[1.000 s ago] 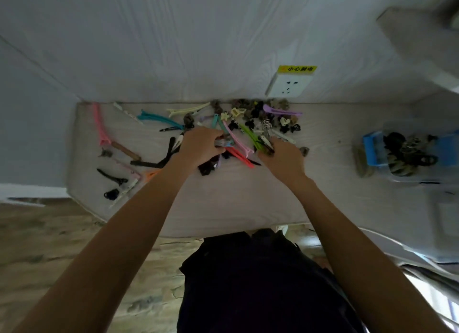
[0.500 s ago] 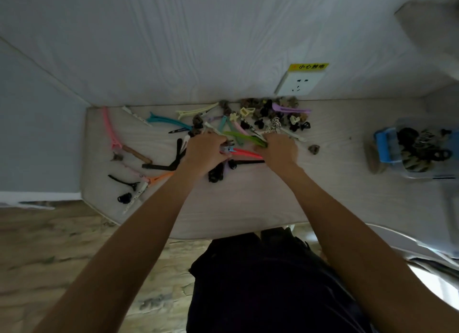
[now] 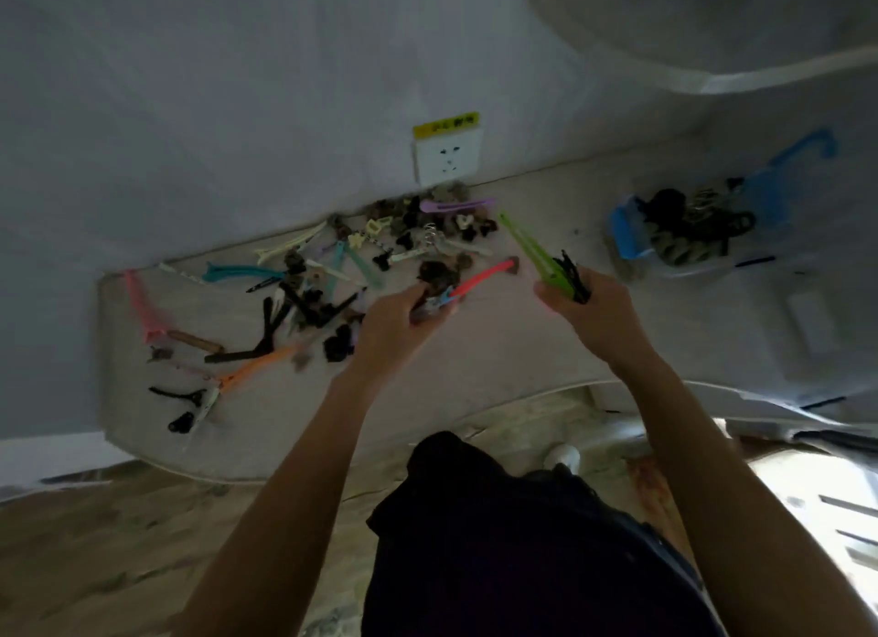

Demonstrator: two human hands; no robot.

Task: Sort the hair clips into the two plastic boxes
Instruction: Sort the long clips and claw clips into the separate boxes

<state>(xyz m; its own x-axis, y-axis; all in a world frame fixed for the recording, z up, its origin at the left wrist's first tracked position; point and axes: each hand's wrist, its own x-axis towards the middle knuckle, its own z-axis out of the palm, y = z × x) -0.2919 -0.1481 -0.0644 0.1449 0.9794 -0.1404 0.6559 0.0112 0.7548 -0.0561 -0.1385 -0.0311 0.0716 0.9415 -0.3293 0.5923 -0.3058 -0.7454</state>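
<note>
Both hands have lifted off the pile — your right hand (image 3: 586,304) grips the green clip (image 3: 532,251), left hand (image 3: 404,323) the red clip (image 3: 482,277) — ready for boxing.

Domestic room, likely a home. Pale wood-grain desk (image 3: 475,351) set against a plain white wall (image 3: 237,90); wall socket (image 3: 447,155) under a yellow label (image 3: 445,124); wood-pattern floor (image 3: 95,565); loose hair clips (image 3: 332,266) scattered on top.
</note>
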